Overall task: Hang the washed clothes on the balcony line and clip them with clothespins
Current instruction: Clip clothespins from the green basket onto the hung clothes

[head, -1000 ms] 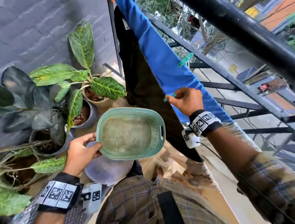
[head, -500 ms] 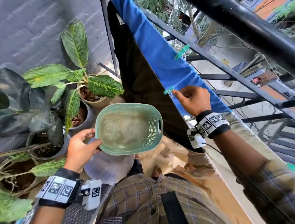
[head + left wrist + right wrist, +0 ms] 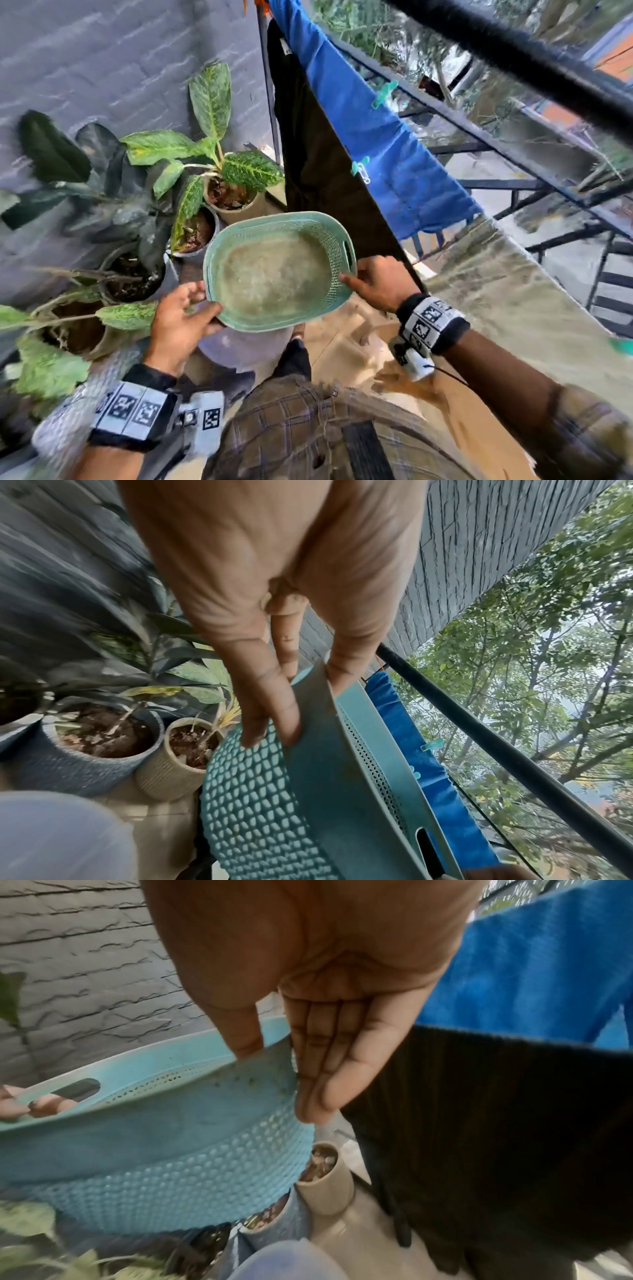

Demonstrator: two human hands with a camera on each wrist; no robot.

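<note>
Head view: both hands hold the green laundry basket (image 3: pixel 274 270). Left hand (image 3: pixel 181 318) pinches the rim at 8 o'clock; right hand (image 3: pixel 380 282) pinches it at 3 o'clock. At 1 o'clock, a blue cloth (image 3: pixel 370 123) hangs on the railing (image 3: pixel 513 144) with two green clothespins (image 3: pixel 359 168).

right hand (image 3: pixel 378 281) off the clothespin (image 3: pixel 360 169), now gripping basket (image 3: pixel 322 222) rim opposite left hand (image 3: pixel 181 317)
</note>
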